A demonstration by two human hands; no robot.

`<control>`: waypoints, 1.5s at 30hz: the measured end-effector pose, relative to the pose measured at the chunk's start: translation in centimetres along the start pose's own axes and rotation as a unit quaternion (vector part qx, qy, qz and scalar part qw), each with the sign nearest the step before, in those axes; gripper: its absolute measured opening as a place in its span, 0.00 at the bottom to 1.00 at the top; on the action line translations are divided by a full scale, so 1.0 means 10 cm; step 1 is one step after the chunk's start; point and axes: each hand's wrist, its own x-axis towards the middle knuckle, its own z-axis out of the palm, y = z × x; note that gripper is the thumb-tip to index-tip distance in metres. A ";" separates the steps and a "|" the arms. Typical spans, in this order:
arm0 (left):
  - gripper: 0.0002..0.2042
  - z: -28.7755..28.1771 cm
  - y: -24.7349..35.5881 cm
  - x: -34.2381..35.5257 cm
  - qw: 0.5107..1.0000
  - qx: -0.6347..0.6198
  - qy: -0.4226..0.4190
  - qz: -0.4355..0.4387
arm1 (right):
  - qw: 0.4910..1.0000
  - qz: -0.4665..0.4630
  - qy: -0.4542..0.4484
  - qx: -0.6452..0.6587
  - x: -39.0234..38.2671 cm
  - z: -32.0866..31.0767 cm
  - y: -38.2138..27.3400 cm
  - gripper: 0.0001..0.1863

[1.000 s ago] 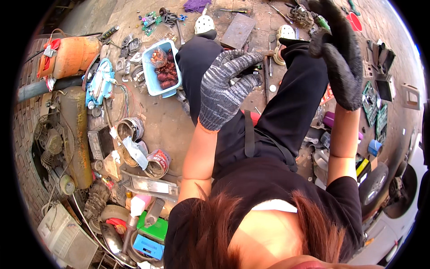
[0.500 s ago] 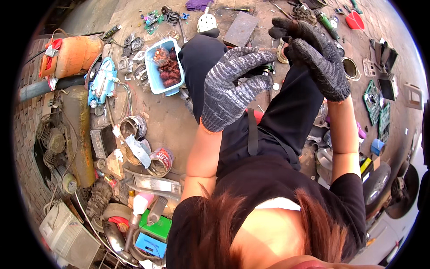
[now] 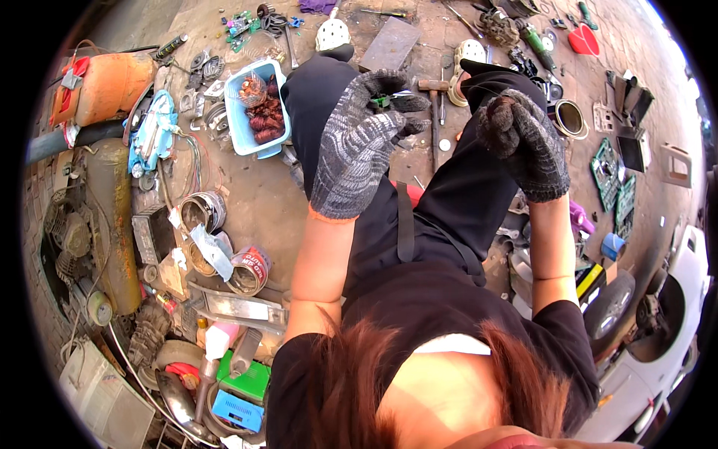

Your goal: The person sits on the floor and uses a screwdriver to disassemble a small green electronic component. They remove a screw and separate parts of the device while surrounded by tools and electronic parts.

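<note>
Over my thighs (image 3: 475,176), my left grip (image 3: 353,150) pinches a small greenish piece (image 3: 380,100); my right grip (image 3: 527,146) is bunched, any contents hidden. Farther off, beside my left knee (image 3: 314,78), a blue basin (image 3: 269,150) holds reddish-brown coils (image 3: 267,123).

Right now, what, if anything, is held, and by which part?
The left hand holds a small greenish object; the glove hides which part is gripped. Whether the curled right hand holds anything cannot be told.

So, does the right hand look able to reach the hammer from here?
Probably yes: the hammer lies uncovered on the ground, though the right hand would have to pass over the right leg.
</note>
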 end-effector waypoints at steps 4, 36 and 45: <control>0.12 0.13 -0.03 -0.04 0.997 0.044 0.046 0.037 | 0.996 0.023 0.031 0.074 -0.11 0.14 -0.07 0.16; 0.07 0.49 -0.17 0.00 0.880 0.374 -0.052 0.289 | 0.948 0.057 0.067 0.304 -0.27 0.47 -0.26 0.14; 0.08 0.49 -0.18 0.00 0.845 0.425 -0.072 0.315 | 0.944 0.009 -0.108 0.312 -0.22 0.30 -0.17 0.11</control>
